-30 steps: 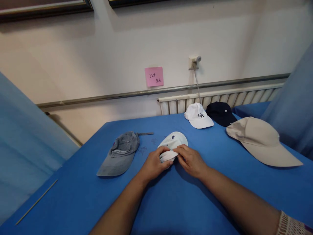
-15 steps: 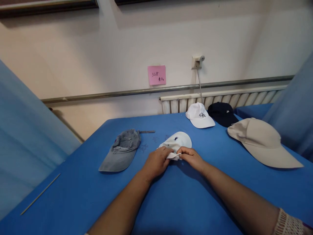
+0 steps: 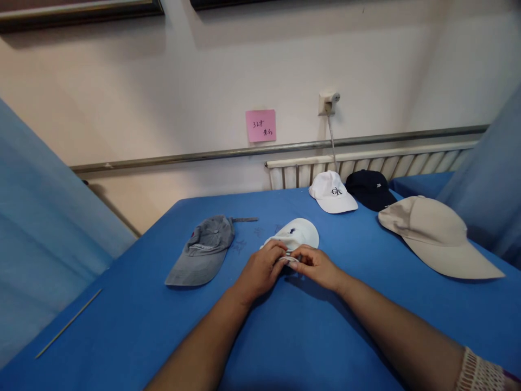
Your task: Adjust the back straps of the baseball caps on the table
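A small white cap (image 3: pixel 299 233) with a dark logo lies on the blue table (image 3: pixel 285 336) in front of me. My left hand (image 3: pixel 260 269) and my right hand (image 3: pixel 319 266) meet at the cap's near edge. The fingers of both hands are curled and pinch its brim, which is mostly hidden under them. A grey cap (image 3: pixel 203 250) rests to the left of my left hand, its strap pointing right.
At the far right edge lie a white cap with black letters (image 3: pixel 331 191), a dark navy cap (image 3: pixel 370 187) and a large beige wide-brimmed cap (image 3: pixel 435 233). A thin stick (image 3: pixel 67 324) lies near the left edge. Blue curtains hang at both sides; a radiator stands behind.
My hands have drawn closer together on the white cap's brim, covering more of it. The cap has shifted slightly away from me.
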`<state>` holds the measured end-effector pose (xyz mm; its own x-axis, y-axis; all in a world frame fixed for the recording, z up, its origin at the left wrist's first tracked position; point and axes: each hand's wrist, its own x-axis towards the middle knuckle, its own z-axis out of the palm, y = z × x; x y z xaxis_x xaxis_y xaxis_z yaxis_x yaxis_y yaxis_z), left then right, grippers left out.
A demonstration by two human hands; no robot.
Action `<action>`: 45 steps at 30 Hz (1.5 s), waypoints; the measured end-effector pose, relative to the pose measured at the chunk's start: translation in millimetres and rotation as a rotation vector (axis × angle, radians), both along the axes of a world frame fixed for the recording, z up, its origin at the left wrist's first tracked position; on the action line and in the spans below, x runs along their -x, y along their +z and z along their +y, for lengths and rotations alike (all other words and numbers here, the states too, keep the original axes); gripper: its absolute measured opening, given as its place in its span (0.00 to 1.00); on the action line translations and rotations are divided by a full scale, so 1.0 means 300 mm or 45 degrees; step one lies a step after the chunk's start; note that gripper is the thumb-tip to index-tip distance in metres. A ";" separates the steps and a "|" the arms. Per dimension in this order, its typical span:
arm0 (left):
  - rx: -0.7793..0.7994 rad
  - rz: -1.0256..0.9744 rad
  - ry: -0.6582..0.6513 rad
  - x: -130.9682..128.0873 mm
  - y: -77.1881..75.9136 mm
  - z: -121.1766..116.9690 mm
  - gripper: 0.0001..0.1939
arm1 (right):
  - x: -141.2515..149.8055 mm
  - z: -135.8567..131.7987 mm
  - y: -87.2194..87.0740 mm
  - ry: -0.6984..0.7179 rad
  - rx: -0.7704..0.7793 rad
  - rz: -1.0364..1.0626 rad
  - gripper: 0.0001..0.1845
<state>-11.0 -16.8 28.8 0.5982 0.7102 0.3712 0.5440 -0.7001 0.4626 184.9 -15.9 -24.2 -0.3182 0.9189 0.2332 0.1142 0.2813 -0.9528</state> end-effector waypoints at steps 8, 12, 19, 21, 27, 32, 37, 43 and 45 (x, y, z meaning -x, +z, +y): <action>-0.279 0.141 0.030 -0.003 -0.009 -0.001 0.12 | 0.030 -0.003 -0.009 0.021 0.353 0.363 0.20; -0.249 0.137 0.034 0.001 -0.012 -0.003 0.11 | 0.030 0.004 -0.023 0.021 0.364 0.405 0.20; -0.227 0.162 0.008 0.009 -0.023 0.002 0.11 | 0.040 0.018 -0.058 0.063 0.420 0.482 0.19; -0.196 0.173 0.008 0.004 -0.032 0.004 0.11 | 0.035 0.031 -0.068 0.049 0.355 0.438 0.16; 0.041 0.073 -0.021 0.000 -0.037 0.012 0.08 | 0.010 0.051 -0.074 -0.078 -0.092 0.026 0.03; 0.385 -0.210 0.225 0.009 -0.047 0.036 0.12 | 0.006 0.036 -0.058 -0.088 -0.265 -0.218 0.06; 0.612 -0.455 0.411 0.001 -0.064 0.058 0.13 | 0.006 0.028 -0.045 -0.061 -0.396 -0.331 0.08; 0.727 -0.396 0.419 -0.010 -0.049 0.044 0.15 | -0.002 0.016 -0.030 -0.012 -0.447 -0.395 0.08; 0.736 -0.367 0.429 -0.012 -0.049 0.041 0.14 | -0.003 0.012 -0.025 0.010 -0.473 -0.412 0.08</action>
<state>-7.2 -4.4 14.1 0.2478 0.9688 -0.0088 0.4875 -0.1168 0.8653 185.7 -12.4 -31.7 -0.4348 0.7896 0.4329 0.3845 0.5975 -0.7037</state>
